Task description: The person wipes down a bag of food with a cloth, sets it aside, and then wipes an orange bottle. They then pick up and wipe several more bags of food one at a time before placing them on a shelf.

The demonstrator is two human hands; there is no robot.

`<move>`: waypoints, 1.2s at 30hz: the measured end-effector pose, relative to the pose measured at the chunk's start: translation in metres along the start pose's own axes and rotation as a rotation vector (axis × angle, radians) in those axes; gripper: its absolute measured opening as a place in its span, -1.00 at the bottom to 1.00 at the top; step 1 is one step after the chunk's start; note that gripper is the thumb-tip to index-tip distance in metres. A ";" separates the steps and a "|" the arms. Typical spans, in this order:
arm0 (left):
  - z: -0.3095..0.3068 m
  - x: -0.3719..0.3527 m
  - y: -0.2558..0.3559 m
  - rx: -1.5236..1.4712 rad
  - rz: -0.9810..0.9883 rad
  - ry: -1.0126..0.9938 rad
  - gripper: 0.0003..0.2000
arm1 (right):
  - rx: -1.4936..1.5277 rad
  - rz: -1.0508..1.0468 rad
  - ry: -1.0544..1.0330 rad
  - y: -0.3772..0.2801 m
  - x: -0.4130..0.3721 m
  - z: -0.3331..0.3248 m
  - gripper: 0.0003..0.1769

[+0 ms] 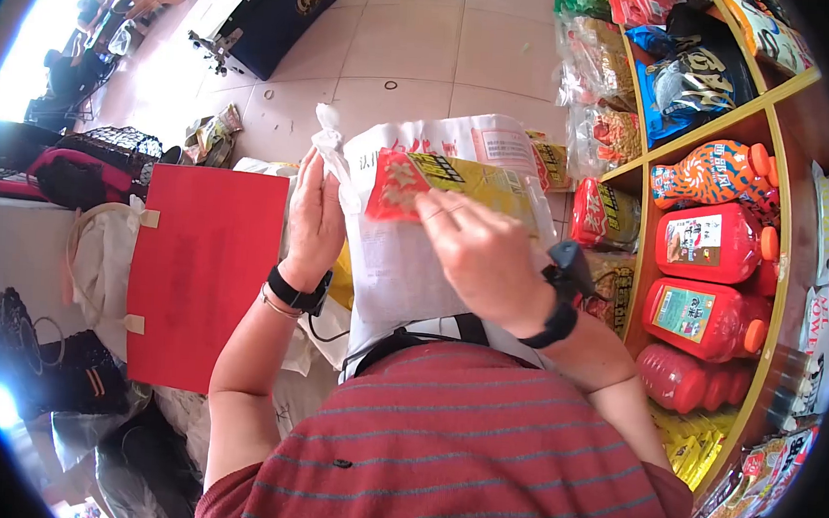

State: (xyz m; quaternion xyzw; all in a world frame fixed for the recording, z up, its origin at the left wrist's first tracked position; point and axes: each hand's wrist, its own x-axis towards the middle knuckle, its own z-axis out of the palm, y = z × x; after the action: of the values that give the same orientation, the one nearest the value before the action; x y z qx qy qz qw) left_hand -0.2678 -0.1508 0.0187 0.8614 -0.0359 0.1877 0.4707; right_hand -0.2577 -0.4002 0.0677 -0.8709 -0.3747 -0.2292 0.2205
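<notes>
A red and yellow plastic food packet (504, 190) lies across a white sheet or bag with red and black print (404, 268) on my lap. My right hand (486, 259) is on the packet, its fingers bent and together over the red end; the thumb is hidden beneath. My left hand (315, 215) points upward with straight fingers, its edge against the left side of the white sheet. Beside its fingertips sticks up a twisted white plastic end (329, 135). Dark bands circle both wrists.
At right, a wooden shelf (639, 164) holds red bottles (705, 241), an orange patterned bottle (714, 175) and several packets. A red paper bag (206, 280) stands at left. A dark case (273, 18) and a crumpled wrapper (215, 135) are on the tiled floor (404, 45).
</notes>
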 end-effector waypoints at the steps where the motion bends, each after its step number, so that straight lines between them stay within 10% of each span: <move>1: -0.003 0.001 0.005 -0.042 -0.006 -0.030 -0.65 | 0.058 0.000 -0.044 -0.009 -0.002 0.008 -0.61; 6: -0.011 -0.009 0.008 0.024 -0.001 -0.206 -0.60 | 0.189 0.111 -0.414 -0.014 -0.016 0.030 -0.68; 19: 0.032 0.003 0.020 0.471 0.272 -0.472 -0.37 | 0.366 0.305 -0.108 0.080 -0.045 0.042 -0.29; 36: 0.081 -0.038 0.051 0.475 0.540 -0.616 -0.45 | 0.223 0.332 0.100 0.069 -0.059 0.065 -0.51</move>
State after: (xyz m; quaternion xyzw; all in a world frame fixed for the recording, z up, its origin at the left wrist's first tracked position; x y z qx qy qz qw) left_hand -0.2920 -0.2503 0.0067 0.9206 -0.3526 0.0421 0.1627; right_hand -0.2267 -0.4398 -0.0327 -0.8785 -0.2375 -0.1898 0.3686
